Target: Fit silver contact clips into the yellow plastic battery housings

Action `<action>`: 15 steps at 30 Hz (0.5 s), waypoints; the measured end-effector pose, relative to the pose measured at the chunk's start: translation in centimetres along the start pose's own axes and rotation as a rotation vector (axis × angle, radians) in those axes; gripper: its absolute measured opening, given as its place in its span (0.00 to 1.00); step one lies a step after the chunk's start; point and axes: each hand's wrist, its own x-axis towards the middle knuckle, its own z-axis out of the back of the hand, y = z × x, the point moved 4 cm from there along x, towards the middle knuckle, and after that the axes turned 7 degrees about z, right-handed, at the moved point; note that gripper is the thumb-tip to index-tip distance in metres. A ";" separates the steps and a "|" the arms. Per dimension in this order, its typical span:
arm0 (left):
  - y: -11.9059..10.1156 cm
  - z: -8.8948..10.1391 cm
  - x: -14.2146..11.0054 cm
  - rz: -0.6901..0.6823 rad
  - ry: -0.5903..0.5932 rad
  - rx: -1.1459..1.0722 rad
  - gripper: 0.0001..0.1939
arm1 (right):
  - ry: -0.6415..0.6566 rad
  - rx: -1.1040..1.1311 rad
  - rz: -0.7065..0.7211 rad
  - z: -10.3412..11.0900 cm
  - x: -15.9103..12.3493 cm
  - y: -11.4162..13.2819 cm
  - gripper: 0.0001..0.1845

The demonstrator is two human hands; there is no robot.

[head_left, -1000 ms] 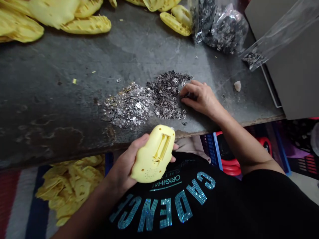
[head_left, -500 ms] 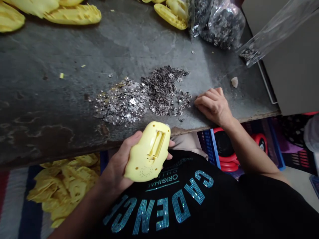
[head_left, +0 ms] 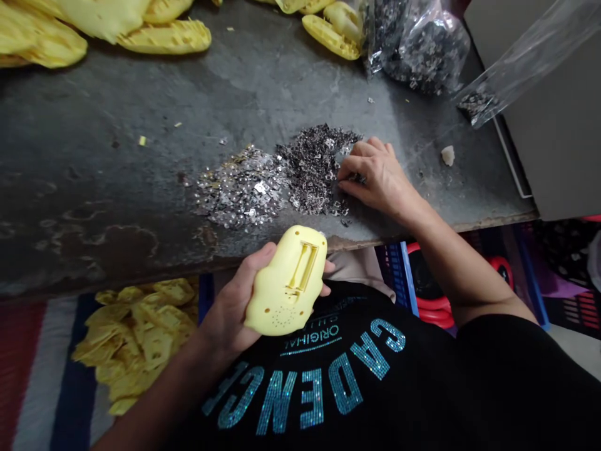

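We cannot tell whether the right hand (head_left: 380, 178) is gripping anything: its fingertips (head_left: 348, 176) are covering the spot among the dark metal pieces (head_left: 314, 169). Those pieces and the silver pieces (head_left: 241, 191) beside them are proving too small for us to make out their shapes. Near us, the yellow plastic casing (head_left: 286, 282) is hiding much of the left hand (head_left: 230, 307). The far edge is cutting off the yellow moulded shells (head_left: 164, 36) and the clear bag (head_left: 422, 47). Beneath the work table (head_left: 94, 119), the right forearm (head_left: 462, 263) is partly hiding a red object (head_left: 434, 310), and we are unable to tell what it is.
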 end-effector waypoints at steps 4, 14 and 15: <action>-0.1 0.1 -0.2 -0.004 0.002 -0.021 0.33 | -0.126 0.183 0.000 1.2 -2.2 0.1 0.09; 0.0 -0.1 0.5 0.040 -0.011 0.019 0.35 | -0.124 -0.169 0.195 1.1 -13.0 -2.0 0.14; -0.1 -0.2 0.5 0.035 -0.022 0.036 0.35 | -0.152 -0.146 0.185 1.3 -13.4 -1.9 0.14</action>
